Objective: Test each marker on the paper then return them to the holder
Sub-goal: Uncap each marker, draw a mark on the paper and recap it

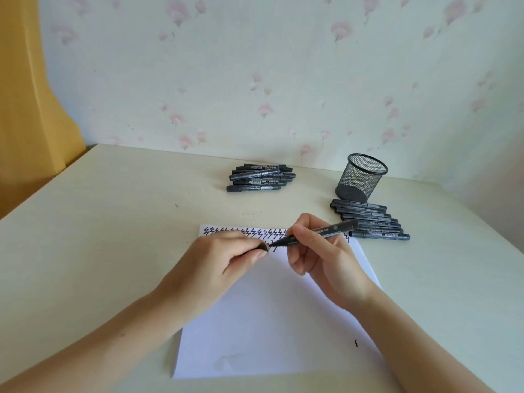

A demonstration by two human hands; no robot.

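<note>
Cream bench against flowery wallpaper; right hand grips marker, left hand pinches probably its cap over paper.

The left hand is covering most of the cap in its grip and part of the zigzag row on the paper. Printing on the marker piles is reading too small. Both forearms are running off the bottom edge.

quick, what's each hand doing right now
Left hand: pinching the marker cap.
Right hand: gripping the uncapped black marker, tip towards the cap, above the paper.
</note>
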